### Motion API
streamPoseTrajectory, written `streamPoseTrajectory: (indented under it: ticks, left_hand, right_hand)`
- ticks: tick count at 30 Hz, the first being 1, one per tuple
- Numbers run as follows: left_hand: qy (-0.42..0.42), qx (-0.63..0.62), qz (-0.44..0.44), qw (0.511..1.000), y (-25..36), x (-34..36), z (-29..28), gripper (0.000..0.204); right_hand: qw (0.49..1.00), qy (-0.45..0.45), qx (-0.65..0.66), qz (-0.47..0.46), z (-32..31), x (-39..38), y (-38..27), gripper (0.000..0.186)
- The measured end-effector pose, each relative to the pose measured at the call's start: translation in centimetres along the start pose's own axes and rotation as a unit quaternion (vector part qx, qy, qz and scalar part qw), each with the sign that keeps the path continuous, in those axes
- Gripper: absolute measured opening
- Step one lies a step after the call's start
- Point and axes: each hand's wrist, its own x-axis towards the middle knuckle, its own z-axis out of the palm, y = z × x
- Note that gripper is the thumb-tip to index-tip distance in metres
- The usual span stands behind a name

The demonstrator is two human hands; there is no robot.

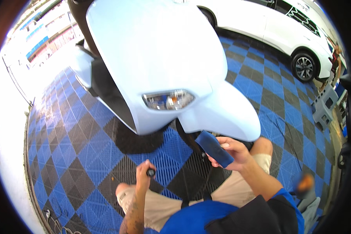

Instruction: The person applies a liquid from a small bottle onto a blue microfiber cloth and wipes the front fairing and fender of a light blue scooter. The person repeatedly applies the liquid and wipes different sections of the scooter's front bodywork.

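Note:
Closed around a small black cylinder is my left hand (142, 177); only the round end of the black cylinder (151, 172) shows, so I cannot tell its kind. My right hand (238, 154) grips a dark blue cloth (213, 148) with zigzag-cut short edges, the thumb lying on its near side. Just beyond the cloth stands a pale blue scooter (156, 50), its front fender (226, 113) close to my right hand. A clear light (169, 100) with an orange spot inside is set into the scooter's front panel. Both hands are apart from the bodywork.
Blue and black slatted tiles (82, 156) cover the floor. Behind the scooter is a white car (261, 23). A grey plastic stool (325, 105) stands at the right, with a person (336, 58) farther back. A thin dark cable (286, 136) lies on the right-hand tiles.

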Motion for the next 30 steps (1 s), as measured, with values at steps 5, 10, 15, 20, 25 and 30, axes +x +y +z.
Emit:
streamPoseTrajectory:
  ticks: [5,10,15,20,25,30]
  left_hand:
    - [0.06,0.004,-0.044,0.997,-3.4,-1.9,-4.1,0.045]
    - [0.106,0.056,-0.122,0.985,-5.1,-3.0,-4.6,0.044]
    - [0.105,0.006,-0.097,0.99,-4.9,-3.5,-4.4,0.042]
    - [0.128,-0.006,-0.094,0.987,-4.2,-4.1,-3.8,0.043]
    - [0.161,-0.02,-0.089,0.983,-4.0,-4.7,-3.0,0.043]
    - [0.149,-0.028,-0.072,0.986,-3.9,-4.8,-3.3,0.044]
  right_hand:
    - [0.954,-0.104,-0.263,-0.099,5.6,4.4,-10.5,0.04]
    - [0.687,-0.079,-0.641,-0.333,14.0,12.2,-21.0,0.051]
    - [0.374,-0.023,-0.824,-0.425,21.3,20.6,-26.7,0.046]
    - [0.235,-0.025,-0.862,-0.448,25.4,26.1,-28.8,0.045]
    - [0.178,-0.025,-0.89,-0.419,28.3,29.5,-28.4,0.042]
    - [0.155,-0.02,-0.914,-0.375,30.0,31.0,-27.1,0.032]
